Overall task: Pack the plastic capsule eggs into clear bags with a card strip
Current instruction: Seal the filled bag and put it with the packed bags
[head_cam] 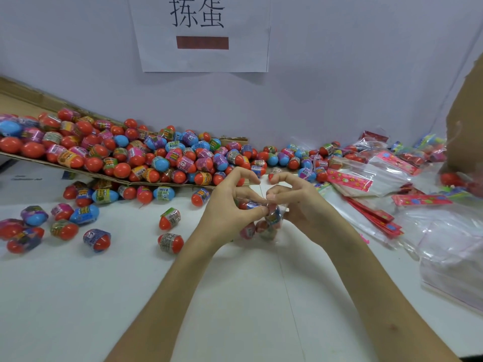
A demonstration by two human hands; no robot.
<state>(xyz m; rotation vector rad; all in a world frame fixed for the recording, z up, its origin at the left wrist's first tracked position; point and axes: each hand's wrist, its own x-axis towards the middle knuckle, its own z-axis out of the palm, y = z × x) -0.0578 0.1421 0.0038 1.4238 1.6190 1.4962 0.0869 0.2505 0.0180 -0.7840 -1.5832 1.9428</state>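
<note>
left hand (pixel 230 205): thumb and forefinger pinch the clear bag's mouth.
right hand (pixel 300 202): fingers curled, pinching the same mouth from the other side.
clear bag (pixel 271 223): between the fingertips, long axis running from them toward the person, mouth at the fingertips.
bagged eggs (pixel 247 230): below the fingertips, blurred, number unclear.
loose eggs (pixel 156 158): heaped beyond the fingers.

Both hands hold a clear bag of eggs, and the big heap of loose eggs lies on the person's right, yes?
No: the head view shows the heap on the left. The left hand and right hand do hold the clear bag.
</note>
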